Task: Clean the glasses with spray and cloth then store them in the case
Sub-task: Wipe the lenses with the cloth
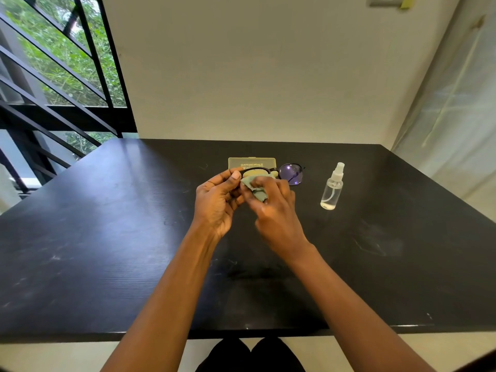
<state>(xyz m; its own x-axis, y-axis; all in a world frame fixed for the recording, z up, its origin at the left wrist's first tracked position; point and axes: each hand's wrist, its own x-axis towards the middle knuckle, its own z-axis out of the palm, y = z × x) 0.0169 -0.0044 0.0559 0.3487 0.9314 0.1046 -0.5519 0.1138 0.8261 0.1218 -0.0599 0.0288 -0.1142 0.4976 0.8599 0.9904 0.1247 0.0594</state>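
Observation:
Dark-framed glasses [291, 174] with purple-tinted lenses are held above the black table [107, 237]. My left hand [218, 196] grips the frame at its left end, thumb on top. My right hand [271, 202] presses a pale green cloth [253, 185] against the left lens, which is mostly hidden by the cloth and fingers. The right lens sticks out free to the right. A translucent yellowish case [251, 162] lies shut on the table just behind the hands. A small clear spray bottle [332, 187] stands upright to the right of the hands.
The table's far edge meets a plain wall, and its near edge is close to my knees. A window with black bars is at the left, and a pale curtain hangs at the right.

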